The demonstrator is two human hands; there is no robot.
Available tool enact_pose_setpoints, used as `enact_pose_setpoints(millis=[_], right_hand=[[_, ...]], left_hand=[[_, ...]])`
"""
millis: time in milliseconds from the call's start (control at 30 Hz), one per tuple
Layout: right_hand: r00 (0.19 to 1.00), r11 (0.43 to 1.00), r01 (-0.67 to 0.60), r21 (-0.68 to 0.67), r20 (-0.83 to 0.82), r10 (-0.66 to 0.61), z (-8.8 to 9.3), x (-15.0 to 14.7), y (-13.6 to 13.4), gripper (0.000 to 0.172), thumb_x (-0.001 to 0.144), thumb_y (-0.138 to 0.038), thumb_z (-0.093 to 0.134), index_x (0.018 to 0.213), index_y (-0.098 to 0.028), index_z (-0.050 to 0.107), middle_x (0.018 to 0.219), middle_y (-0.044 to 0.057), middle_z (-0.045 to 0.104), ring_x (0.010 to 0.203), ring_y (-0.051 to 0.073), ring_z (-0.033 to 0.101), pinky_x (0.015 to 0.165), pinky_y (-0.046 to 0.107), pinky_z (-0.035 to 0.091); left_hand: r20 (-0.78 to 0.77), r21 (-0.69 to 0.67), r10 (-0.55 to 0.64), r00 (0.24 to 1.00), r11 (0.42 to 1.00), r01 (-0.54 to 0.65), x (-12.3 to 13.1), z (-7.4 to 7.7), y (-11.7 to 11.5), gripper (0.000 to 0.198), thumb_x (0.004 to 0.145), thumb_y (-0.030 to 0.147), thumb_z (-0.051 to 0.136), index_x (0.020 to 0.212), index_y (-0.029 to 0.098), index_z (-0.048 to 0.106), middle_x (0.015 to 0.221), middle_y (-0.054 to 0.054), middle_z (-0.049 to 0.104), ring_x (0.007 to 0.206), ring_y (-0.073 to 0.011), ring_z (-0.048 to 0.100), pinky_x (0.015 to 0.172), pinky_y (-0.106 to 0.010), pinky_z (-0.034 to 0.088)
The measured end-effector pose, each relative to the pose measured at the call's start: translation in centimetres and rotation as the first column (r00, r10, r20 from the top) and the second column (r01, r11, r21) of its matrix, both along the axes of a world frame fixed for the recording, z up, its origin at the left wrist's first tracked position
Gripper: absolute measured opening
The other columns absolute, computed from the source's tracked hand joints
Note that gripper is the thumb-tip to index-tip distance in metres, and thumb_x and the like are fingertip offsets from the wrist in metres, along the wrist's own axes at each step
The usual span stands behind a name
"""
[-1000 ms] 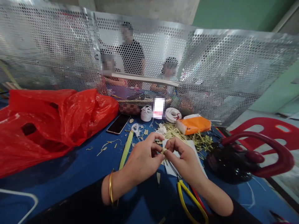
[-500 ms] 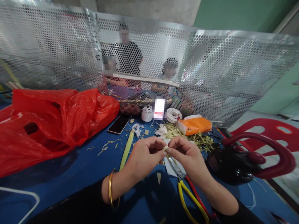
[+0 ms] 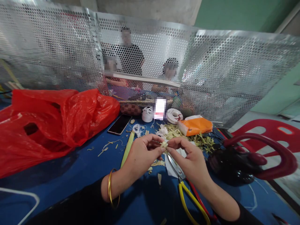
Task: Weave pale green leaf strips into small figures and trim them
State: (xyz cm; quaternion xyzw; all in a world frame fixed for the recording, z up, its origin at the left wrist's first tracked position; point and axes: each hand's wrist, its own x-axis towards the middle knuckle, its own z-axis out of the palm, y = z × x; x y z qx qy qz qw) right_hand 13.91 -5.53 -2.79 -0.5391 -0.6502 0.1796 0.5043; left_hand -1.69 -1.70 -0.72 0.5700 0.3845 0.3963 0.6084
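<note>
Between my fingertips is a small pale-green folded leaf strip (image 3: pixel 164 144), pinched from both sides above the blue table (image 3: pixel 93 178). My left hand (image 3: pixel 142 153) is closed on its left side, a gold bangle at the wrist. From the right, my right hand (image 3: pixel 188 156) grips it between thumb and fingers. Under my right hand lie scissors (image 3: pixel 179 172) with one yellow and one red handle, their blades over a white paper (image 3: pixel 170 168). A long flat green leaf (image 3: pixel 128 148) rests beside my left hand, partly hidden by it.
A red plastic bag (image 3: pixel 70 122) fills the left side. Behind my hands are a dark phone (image 3: pixel 119 124), a lit screen (image 3: pixel 160 108), a tape roll (image 3: pixel 174 116), an orange packet (image 3: pixel 197 125) and leaf scraps (image 3: pixel 202 142). A black kettle (image 3: pixel 232 165) stands right; a perforated metal screen (image 3: pixel 150 47) borders the back.
My fingers have shifted slightly around the leaf piece, which now shows more plainly between them. My left hand has moved a little left and up. Scraps beneath are more visible.
</note>
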Motion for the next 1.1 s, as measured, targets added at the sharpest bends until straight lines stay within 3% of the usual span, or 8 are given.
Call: enact_pose_setpoints(millis=[467,700,900,1100], right_hand=[[0.998,0.999,0.040,0.018,0.043,-0.041,-0.1,-0.3,-0.1,0.002,0.081,-0.021,0.063,0.079,-0.020,0.063,0.071,-0.001,0.062,0.068,0.015,0.057,0.065,0.026,0.045],[0.987,0.991,0.055,0.125,0.144,-0.073,-0.5,-0.6,-0.3,0.009,0.085,-0.017,0.059,0.076,-0.021,0.058,0.073,-0.001,0.062,0.071,0.016,0.058,0.067,0.027,0.043],[0.939,0.949,0.071,0.306,0.301,-0.167,-1.1,-0.5,-0.4,0.010,0.085,-0.013,0.061,0.079,-0.022,0.060,0.076,-0.001,0.068,0.076,0.017,0.061,0.074,0.030,0.041],[0.930,0.951,0.013,0.308,0.345,-0.124,-0.8,-0.2,-0.1,0.010,0.087,-0.014,0.060,0.083,-0.022,0.064,0.079,0.000,0.070,0.076,0.017,0.063,0.075,0.031,0.041]], left_hand=[[-0.015,0.019,0.018,1.000,1.000,-0.018,0.0,-0.1,-0.1,0.014,0.070,0.014,0.067,0.083,0.015,0.063,0.063,0.004,0.064,0.053,-0.0085,0.057,0.054,-0.020,0.049],[-0.025,0.003,0.040,0.999,0.999,-0.040,0.2,-0.2,-0.2,0.015,0.069,0.013,0.067,0.084,0.015,0.063,0.063,0.003,0.064,0.053,-0.0088,0.058,0.054,-0.020,0.050],[-0.029,-0.013,0.023,0.999,1.000,-0.024,0.1,-0.4,0.0,0.019,0.070,0.012,0.066,0.087,0.016,0.061,0.061,0.005,0.066,0.052,-0.0085,0.059,0.054,-0.020,0.049],[-0.101,0.078,0.010,0.995,0.997,-0.002,-0.2,-1.1,0.1,0.023,0.071,0.016,0.067,0.089,0.020,0.053,0.062,0.006,0.068,0.054,-0.0109,0.063,0.054,-0.020,0.047]])
